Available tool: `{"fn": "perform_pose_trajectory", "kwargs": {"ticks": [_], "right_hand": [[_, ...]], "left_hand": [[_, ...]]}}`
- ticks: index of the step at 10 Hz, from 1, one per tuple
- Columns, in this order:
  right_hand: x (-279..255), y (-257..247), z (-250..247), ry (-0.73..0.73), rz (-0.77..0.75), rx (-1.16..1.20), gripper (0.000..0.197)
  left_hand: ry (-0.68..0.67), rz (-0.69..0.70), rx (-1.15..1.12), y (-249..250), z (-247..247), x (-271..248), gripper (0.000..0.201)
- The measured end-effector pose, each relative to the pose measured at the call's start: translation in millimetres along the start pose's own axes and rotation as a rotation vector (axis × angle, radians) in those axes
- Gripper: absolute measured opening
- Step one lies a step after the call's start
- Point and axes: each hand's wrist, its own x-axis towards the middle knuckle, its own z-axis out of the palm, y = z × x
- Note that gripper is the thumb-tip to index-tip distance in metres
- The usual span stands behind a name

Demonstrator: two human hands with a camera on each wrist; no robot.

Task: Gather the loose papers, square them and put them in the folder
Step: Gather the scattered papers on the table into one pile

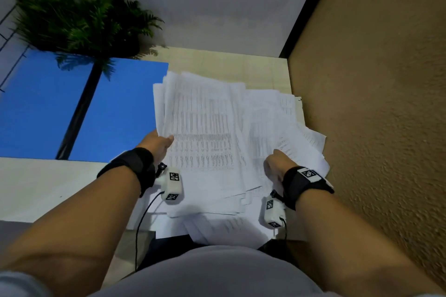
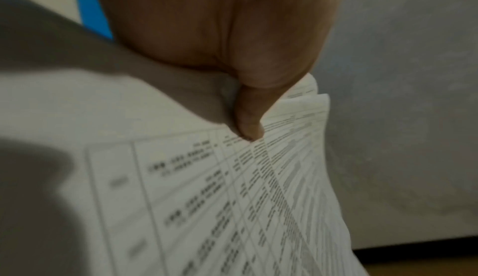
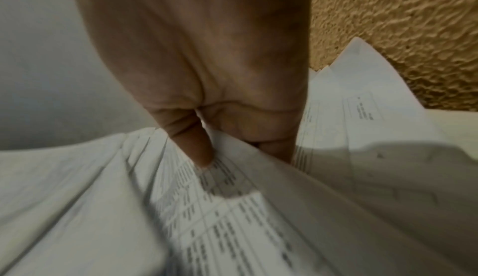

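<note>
A messy, fanned pile of white printed papers (image 1: 207,132) covers the right part of the light wooden table (image 1: 229,65). My left hand (image 1: 158,143) grips the pile's left edge, thumb on top; the left wrist view shows the thumb (image 2: 249,125) pressed onto the sheets (image 2: 232,198). My right hand (image 1: 277,164) grips the right part of the pile, its thumb (image 3: 199,151) on top and its fingers tucked under the sheets (image 3: 232,219). An open blue folder (image 1: 48,108) with a black spine lies flat to the left, its right edge just under the papers.
A green fern-like plant (image 1: 79,19) stands at the back left, overhanging the folder. A rough tan wall (image 1: 374,103) runs close along the right side of the table. A grey panel (image 1: 193,2) closes the back. Some sheets hang over the near edge towards my lap.
</note>
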Motion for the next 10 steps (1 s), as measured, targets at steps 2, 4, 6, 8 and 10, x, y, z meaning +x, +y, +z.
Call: {"fn": "perform_pose_trajectory", "kwargs": {"ticks": [2,4,6,8,10], "right_hand": [[-16.8,-4.1,28.3,-0.019,-0.130,0.267,0.071],[-8.2,-2.7,39.0,-0.192,-0.235,0.416,0.068],[4.5,6.9,28.1,0.037,-0.205,0.575,0.053],[9.6,39.1,-13.8,0.248,-0.113,0.582,0.043],[15.2,49.5,-23.5,0.200,0.004,0.670,0.044]], "left_hand": [[-0.053,-0.154,0.062,-34.4,15.8,12.4,0.079],[-0.050,-0.136,0.243,-19.3,30.0,-7.7,0.072],[-0.013,0.030,0.166,-32.8,19.2,-12.4,0.046],[0.064,0.071,0.305,-39.1,-5.6,-17.0,0.050],[0.146,0.159,0.218,-34.7,-8.8,-14.6,0.043]]}}
